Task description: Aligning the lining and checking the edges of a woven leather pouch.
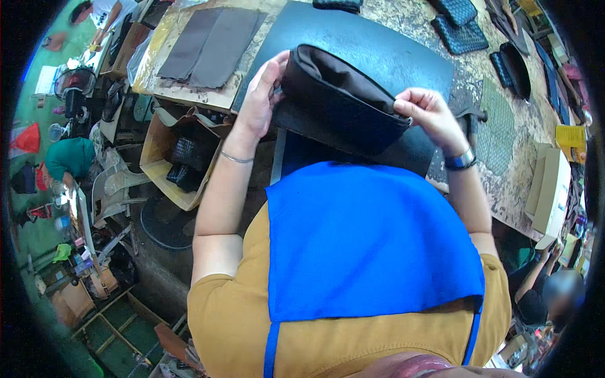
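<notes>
A black pouch (343, 116) with a dark brown lining is held up in front of me, its long mouth spread open and facing up. My left hand (261, 94) grips its left end, with the fingers partly hidden behind it. At the right end of the mouth, my right hand (432, 116) pinches the rim between thumb and fingers. Beneath the pouch lies a smooth dark blue-grey mat (384, 53) on the worn worktable (466, 82).
Flat dark brown pieces (211, 47) lie at the table's far left. Woven black pieces (463, 34) and another black pouch (513, 69) sit far right. A hammer (474, 123) lies right of my right hand. An open cardboard box (154, 148) stands left; a white carton (548, 189) right. Other people are around.
</notes>
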A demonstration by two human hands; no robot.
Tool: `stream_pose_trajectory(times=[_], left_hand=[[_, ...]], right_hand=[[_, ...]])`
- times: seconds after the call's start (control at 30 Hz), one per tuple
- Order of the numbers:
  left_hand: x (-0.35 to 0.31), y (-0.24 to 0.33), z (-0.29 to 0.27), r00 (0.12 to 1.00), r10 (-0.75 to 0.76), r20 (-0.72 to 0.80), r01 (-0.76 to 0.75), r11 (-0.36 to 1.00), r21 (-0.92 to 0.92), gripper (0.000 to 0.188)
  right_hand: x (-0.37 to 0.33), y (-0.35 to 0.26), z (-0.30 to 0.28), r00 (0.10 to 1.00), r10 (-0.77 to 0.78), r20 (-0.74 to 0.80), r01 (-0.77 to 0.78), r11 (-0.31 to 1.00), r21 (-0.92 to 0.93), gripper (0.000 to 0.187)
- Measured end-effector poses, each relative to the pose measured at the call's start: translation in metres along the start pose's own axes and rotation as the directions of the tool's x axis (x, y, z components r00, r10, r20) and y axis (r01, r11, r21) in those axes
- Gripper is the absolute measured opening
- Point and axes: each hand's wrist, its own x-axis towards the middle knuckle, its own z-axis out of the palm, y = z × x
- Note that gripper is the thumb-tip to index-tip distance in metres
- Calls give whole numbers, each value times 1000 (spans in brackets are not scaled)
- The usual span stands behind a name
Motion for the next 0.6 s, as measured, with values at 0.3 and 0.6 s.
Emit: stream_pose_trajectory(times=[0.3, 0.6], left_hand=[[-26, -50, 46, 960, -132, 248, 264, 725, -636, 60], [-28, -70, 43, 937, 5, 349, 262, 651, -712, 47]], right_hand=[[2, 11, 35, 977, -213, 17, 207, 965, 162, 15], [-16, -4, 43, 972, -219, -89, 228, 969, 98, 22]])
